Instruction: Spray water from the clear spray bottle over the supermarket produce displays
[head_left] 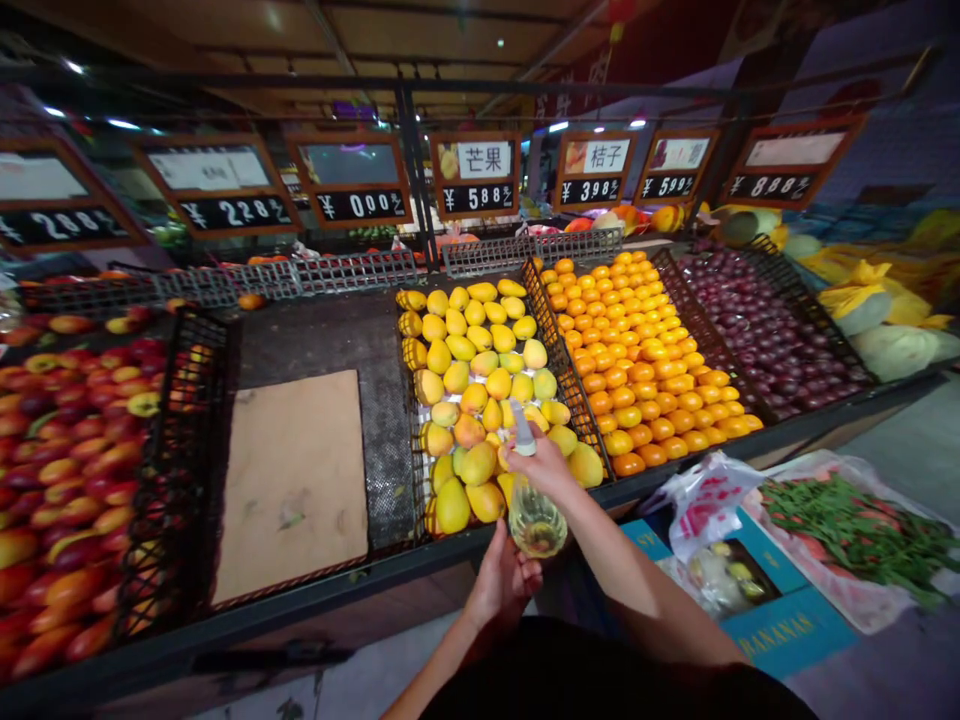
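head view: clear ribbed bottle (537, 520) with a translucent tapered nozzle, a little yellowish liquid low inside, held near upright at the front edge of the mango bay. right hand (546, 468) closed around the bottle's neck, just below the nozzle. left hand (501, 582) half open, palm turned up, fingers loosely curled beside the bottle's lower part; whether they touch the glass or plastic wall, cannot tell. behind the bottle, yellow and green-tinged mangoes (478, 463) lie in rows between black mesh dividers (559, 360). to their right, orange mandarins (641, 400), then dark purple plums (772, 335). to their left, a flat piece of brown cardboard (292, 485) on a dark display surface (300, 335); farther left, red-and-yellow fruit (75, 460), kind unclear. framed price signs (478, 175) stand in a line above the rear of the display; the one over the mangoes reads 5.88. lower right, a blue banana box (802, 635) holds bagged pale fruit (724, 580), with leafy greens (877, 535) on plastic sheeting (862, 612) just beside it.
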